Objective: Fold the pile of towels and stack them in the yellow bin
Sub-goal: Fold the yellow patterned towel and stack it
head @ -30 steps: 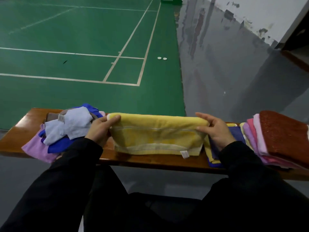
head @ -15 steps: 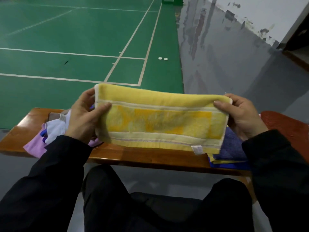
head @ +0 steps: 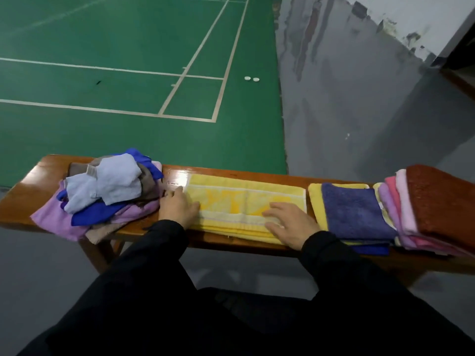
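Yellow towel (head: pixel 239 199) flat on bench (head: pixel 30 191), long axis left-right; left hand (head: pixel 177 206) presses left end, right hand (head: pixel 288 224) near right end; fingers flat, holding nothing.

Yellow towel (head: pixel 244 199), pale striped border

A glossy wooden bench (head: pixel 177 177) carries four lots of cloth. Toward its left end lies a loose heap of towels (head: pixel 108 194); a yellow towel (head: pixel 244 199) lies flat at the middle. Toward the right end sit a folded stack topped by a purple towel (head: pixel 354 210) and, just beside it, a pink stack under a rust-red towel (head: pixel 442 201).
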Tool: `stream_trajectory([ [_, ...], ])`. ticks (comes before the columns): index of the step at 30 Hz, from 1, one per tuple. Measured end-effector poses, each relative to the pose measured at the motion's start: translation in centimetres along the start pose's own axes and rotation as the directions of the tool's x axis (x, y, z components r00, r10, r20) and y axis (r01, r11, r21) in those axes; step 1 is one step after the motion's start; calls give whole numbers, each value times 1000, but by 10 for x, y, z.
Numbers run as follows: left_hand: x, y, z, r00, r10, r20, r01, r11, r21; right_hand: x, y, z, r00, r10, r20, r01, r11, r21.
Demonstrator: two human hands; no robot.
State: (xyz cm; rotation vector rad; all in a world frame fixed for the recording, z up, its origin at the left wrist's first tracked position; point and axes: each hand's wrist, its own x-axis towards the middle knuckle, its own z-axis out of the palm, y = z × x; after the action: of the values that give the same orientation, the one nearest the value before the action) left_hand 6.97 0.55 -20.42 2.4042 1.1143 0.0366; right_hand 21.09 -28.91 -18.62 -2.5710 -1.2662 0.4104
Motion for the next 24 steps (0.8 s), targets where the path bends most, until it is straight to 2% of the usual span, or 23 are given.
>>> stream_trajectory([
  [2,1,4,-3,996,-89,22,90,995,-50,-6,5,22,998,-48,49,53,993,-103],
  [4,4,5,-4,983,-153,102,165,979,-122,-10,7,32,998,-56,26,59,988,-140],
  [7,12,-2,-5,967,-151,205,198,952,-234,-11,7,32,999,-41,28,43,995,-85],
  [11,15,2,-10,972,-123,201,193,904,-382,-12,7,29,1000,-20,4,20,1000,2],
  [16,14,-7,-11,959,-164,231,255,856,-450,-12,8,31,994,-67,-82,61,996,-72],
  [18,6,-10,-13,986,-113,124,147,938,-315,-19,9,37,976,-102,-194,80,990,-121],
  [19,0,-12,-12,999,-36,17,39,979,-199,-23,11,40,965,-100,-241,72,990,-123],
  [20,-8,-12,-11,989,109,-95,-116,991,-70,-26,13,42,958,-88,-273,58,992,-114],
  [21,-17,-13,-10,946,286,-154,-286,958,26,-28,16,45,952,-76,-296,47,993,-105],
  [22,-24,-14,-8,881,454,-134,-448,891,71,-30,18,46,947,-71,-312,42,994,-100],
  [24,-36,-15,-5,749,663,4,-660,745,98,-31,22,47,938,-97,-334,61,991,-115],
])
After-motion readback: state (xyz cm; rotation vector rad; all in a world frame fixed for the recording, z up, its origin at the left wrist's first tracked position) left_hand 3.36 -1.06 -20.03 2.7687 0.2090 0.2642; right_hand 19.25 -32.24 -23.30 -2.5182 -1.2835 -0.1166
